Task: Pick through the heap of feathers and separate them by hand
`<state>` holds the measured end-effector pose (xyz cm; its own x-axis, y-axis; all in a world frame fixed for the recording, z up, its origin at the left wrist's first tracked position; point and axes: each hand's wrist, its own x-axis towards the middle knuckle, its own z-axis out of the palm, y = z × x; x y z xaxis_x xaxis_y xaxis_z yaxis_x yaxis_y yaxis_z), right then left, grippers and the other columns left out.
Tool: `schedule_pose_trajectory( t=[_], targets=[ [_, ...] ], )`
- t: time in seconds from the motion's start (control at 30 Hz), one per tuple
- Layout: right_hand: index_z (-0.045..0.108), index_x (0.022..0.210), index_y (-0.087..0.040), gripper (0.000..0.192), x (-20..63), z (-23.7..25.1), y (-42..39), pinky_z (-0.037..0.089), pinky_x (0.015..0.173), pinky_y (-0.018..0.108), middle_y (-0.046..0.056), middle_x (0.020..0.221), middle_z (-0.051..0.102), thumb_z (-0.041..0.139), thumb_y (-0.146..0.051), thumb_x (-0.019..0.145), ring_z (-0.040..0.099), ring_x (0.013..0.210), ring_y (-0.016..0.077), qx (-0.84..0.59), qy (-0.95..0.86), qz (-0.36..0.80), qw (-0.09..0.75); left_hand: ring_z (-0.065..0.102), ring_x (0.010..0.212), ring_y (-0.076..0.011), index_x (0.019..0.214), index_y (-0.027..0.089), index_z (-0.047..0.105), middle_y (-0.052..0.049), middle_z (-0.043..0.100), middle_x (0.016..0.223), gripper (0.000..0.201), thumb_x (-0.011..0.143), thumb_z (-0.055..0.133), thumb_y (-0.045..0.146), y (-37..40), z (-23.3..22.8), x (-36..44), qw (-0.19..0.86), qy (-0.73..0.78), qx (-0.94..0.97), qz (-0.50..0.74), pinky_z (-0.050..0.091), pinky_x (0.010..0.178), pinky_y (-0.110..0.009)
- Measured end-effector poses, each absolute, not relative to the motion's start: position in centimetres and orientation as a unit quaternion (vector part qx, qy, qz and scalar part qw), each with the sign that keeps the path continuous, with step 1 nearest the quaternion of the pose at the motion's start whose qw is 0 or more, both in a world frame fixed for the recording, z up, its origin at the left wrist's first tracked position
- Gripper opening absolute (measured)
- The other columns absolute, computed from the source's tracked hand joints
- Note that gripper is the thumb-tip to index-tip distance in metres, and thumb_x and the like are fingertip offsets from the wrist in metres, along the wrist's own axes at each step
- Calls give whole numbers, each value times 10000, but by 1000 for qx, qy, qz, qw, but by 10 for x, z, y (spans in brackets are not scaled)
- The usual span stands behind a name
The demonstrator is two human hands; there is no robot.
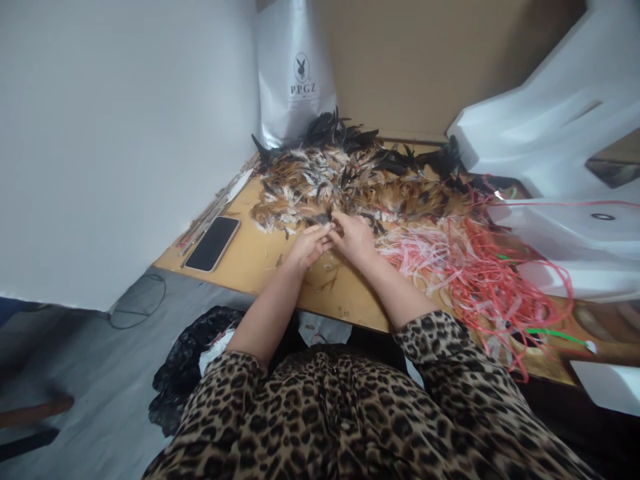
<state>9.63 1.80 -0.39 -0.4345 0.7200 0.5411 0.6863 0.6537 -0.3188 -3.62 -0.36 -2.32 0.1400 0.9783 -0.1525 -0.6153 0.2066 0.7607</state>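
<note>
My left hand (pixel 311 245) and my right hand (pixel 354 238) meet fingertip to fingertip over the front of the wooden table. Both are closed in a pinch around a small dark feather (pixel 320 219), whose tip shows just beyond the fingers. What else may lie between the fingertips is too small to make out. Right behind the hands spreads a pile of brown, white and black feathers (pixel 313 175). To the right of my right hand lies a tangled heap of red and whitish strips (pixel 480 273).
A black-screened phone (pixel 213 244) lies at the table's left, near thin sticks (pixel 200 230). Behind the feathers stands a white printed bag (pixel 295 100). A large white machine (pixel 540 120) occupies the right side. A black plastic bag (pixel 185 373) sits on the floor.
</note>
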Motion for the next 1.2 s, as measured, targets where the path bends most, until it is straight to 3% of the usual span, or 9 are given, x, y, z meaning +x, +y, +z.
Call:
schedule_pose_trajectory(
  t=[0.23,0.37,0.47,0.6,0.73,0.93,1.1,1.2],
  targets=[
    [566,1123,-162,364,98,-2,19,321,858,358,107,964,670,516,-347,814,586,916,240,-416,-845,45,335,653,828,-158,808,132,647,-91,697,876,91,745,625,194,-3,-24,-41,717,353,261,541,485,812,-315],
    [568,1140,-167,442,105,0,29,383,813,334,89,973,667,598,-366,747,597,865,211,-411,-811,124,399,645,880,-136,833,135,645,-92,688,968,102,775,593,201,0,-23,-46,666,354,264,601,476,792,-249],
    [657,948,-167,278,115,-2,40,425,705,286,57,868,674,583,-336,739,593,730,164,-430,-772,207,420,645,885,-115,858,146,634,-80,678,1011,111,808,552,203,4,-22,-51,609,369,226,664,468,735,-199],
    [679,704,-172,161,124,-7,45,406,622,253,19,688,666,568,-287,720,571,628,141,-454,-783,262,334,646,869,-107,880,149,628,-75,678,1016,121,816,544,208,7,-21,-55,590,382,204,682,461,672,-170],
    [684,696,-197,125,116,-5,37,393,638,256,24,726,678,581,-267,702,586,673,156,-456,-836,192,237,647,837,-98,875,157,630,-64,682,1001,120,819,541,214,8,-23,-55,589,384,205,681,459,658,-170],
    [682,735,-176,151,104,1,22,386,687,315,132,832,677,549,-246,739,599,794,236,-459,-876,44,141,647,816,-92,888,162,632,-59,682,994,125,815,549,220,8,-23,-54,585,391,209,679,457,655,-170],
    [684,706,-182,207,109,-4,29,390,647,280,91,791,680,507,-275,761,594,724,192,-503,-830,95,221,647,813,-93,889,160,636,-61,683,997,130,812,557,229,8,-23,-54,590,388,212,676,456,645,-167],
    [685,698,-178,195,113,-10,38,402,617,263,45,699,673,530,-291,728,578,643,161,-513,-759,224,332,645,768,-83,874,156,636,-58,687,968,124,808,561,228,7,-23,-53,597,374,217,676,452,619,-162]
  ],
)
